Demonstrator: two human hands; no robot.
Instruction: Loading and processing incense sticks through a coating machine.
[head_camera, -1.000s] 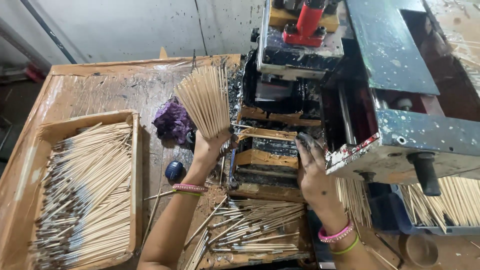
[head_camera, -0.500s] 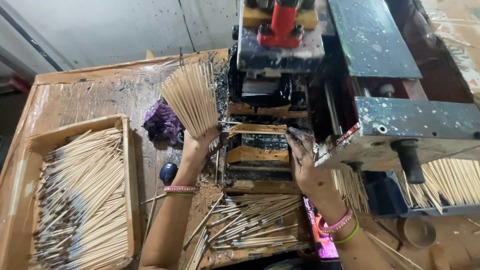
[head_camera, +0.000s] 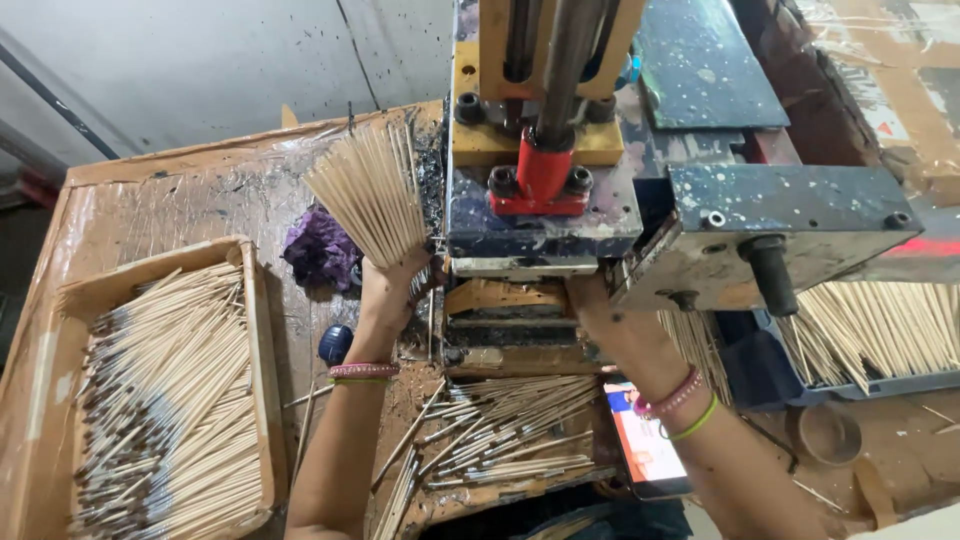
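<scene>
Head camera looks down on a counter (head_camera: 180, 200) beside a paint-spattered press machine (head_camera: 560, 200). Left hand (head_camera: 392, 290) has its fingers clenched around a fanned bundle of bare wooden sticks (head_camera: 365, 190), held upright just left of the machine. Right hand (head_camera: 610, 320) reaches under the machine's front; I cannot tell how its fingers stand. Finished sticks (head_camera: 500, 430) lie below, and more fill a wooden tray (head_camera: 255, 330).

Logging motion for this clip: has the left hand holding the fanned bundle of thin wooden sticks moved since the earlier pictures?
No real move. The left hand keeps the fanned bundle of thin wooden sticks just right of the purple cloth; the camera shifted.
</scene>
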